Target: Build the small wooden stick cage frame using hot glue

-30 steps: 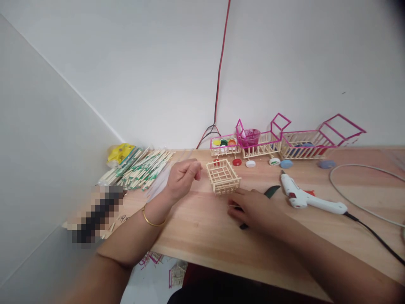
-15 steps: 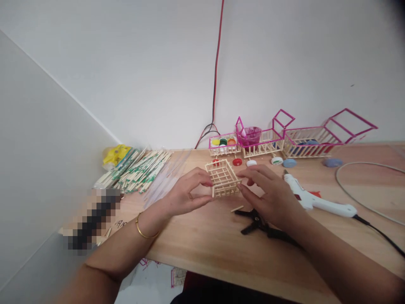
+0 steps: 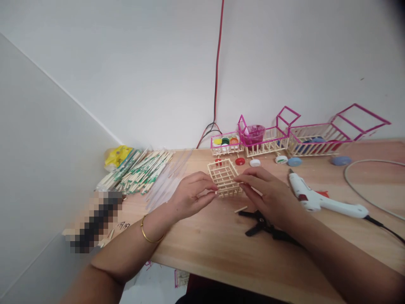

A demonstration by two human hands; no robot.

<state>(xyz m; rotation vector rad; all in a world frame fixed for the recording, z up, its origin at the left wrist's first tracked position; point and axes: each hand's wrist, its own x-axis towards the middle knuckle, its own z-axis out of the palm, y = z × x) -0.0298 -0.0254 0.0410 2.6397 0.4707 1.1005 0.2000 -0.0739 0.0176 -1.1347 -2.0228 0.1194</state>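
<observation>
A small open basket frame of pale wooden sticks (image 3: 224, 174) stands between my hands, its barred floor and low sides showing. My left hand (image 3: 193, 193) pinches its near left corner with thumb and fingertips. At the near right corner, the thumb and fingers of my right hand (image 3: 267, 192) are closed on the frame. A black clamp-like tool (image 3: 260, 220) lies just under my right hand, partly covered by it. Beside that tool is a short loose stick (image 3: 241, 209).
A white glue gun (image 3: 329, 202) lies at the right with its cord. Pink-rimmed stick carts (image 3: 267, 145) with bottle-cap wheels line the wall, one holding a pink cup (image 3: 254, 134). Bundled sticks (image 3: 144, 171), clear glue sticks (image 3: 163, 185) and a yellow packet (image 3: 117, 156) sit at the left.
My left thumb and fingers have drawn together on the near left corner. My right fingertips have also come closer together. The whole view has shifted slightly; the frame stays in about the same place.
</observation>
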